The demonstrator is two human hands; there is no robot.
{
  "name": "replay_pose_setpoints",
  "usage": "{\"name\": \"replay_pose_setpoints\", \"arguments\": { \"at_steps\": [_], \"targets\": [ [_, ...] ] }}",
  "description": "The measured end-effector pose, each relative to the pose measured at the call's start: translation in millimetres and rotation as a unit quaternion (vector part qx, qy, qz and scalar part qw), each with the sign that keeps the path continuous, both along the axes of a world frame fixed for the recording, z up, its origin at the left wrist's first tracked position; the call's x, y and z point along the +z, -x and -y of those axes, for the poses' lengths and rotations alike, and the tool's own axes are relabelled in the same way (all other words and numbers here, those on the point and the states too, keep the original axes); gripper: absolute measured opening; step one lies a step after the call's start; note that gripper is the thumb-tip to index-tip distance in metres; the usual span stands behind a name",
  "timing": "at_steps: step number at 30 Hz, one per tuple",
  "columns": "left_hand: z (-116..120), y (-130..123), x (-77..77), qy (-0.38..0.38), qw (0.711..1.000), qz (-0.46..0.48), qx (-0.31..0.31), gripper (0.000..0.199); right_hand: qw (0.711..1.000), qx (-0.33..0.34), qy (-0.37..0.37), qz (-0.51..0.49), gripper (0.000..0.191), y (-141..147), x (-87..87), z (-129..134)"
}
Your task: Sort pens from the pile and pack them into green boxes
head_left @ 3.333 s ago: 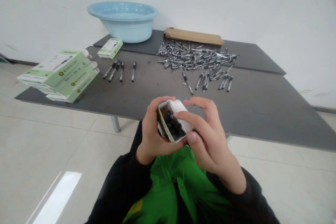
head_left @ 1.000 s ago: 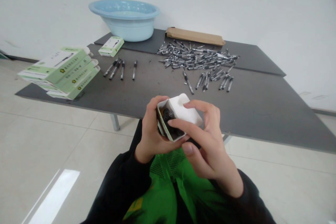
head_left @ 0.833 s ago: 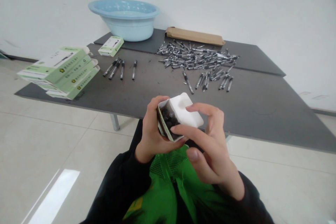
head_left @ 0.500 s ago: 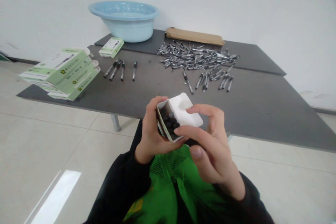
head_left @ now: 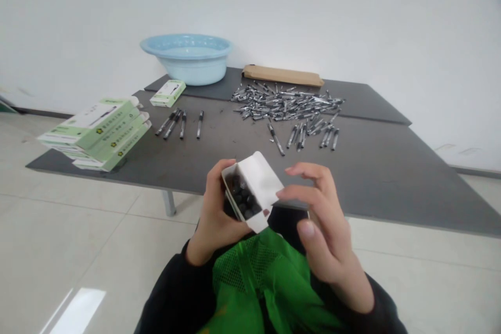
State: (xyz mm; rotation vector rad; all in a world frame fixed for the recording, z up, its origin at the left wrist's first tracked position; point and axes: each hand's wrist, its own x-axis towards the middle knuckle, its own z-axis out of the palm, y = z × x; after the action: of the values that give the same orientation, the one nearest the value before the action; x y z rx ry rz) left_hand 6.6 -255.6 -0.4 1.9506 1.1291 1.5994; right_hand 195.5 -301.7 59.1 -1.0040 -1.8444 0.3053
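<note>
Left hand (head_left: pixel 215 216) clamped round open carton (head_left: pixel 253 183), lower centre of frame. Carton's mouth faces up toward camera, longer side slanting upper left to lower right; dark round ends (head_left: pixel 243 199) inside. Large flap (head_left: pixel 264 181) extends rightward. Right hand (head_left: pixel 329 219): fingers apart, index fingertip (head_left: pixel 281 194) at flap edge, contact unclear.

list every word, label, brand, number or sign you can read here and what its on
Nothing reads clearly.
Stacked boxes: dark characters, apparently Chinese, beside yellow flower-like signs on green sides; too blurred. Top lettering too blurred as well.
Single box: print too small to read.
Held box: no text seen on its white flap.
Pens: any markings too small.
Basin: none seen.
</note>
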Motion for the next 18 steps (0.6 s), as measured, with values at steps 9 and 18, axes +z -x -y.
{"name": "replay_pose_setpoints", "arguments": {
  "at_steps": [9, 18],
  "targets": [
    [-11, 62, 16.9, 0.032, 0.996, -0.003, 0.078, 0.08, 0.987, -0.017, 0.138, 0.08, 0.02, -39, -10.4, -79],
    [-6, 67, 12.4, 0.082, 0.991, -0.043, 0.096, 0.08, 0.954, -0.093, 0.185, 0.218, 0.022, -43, -25.9, -155]
  ]
}}
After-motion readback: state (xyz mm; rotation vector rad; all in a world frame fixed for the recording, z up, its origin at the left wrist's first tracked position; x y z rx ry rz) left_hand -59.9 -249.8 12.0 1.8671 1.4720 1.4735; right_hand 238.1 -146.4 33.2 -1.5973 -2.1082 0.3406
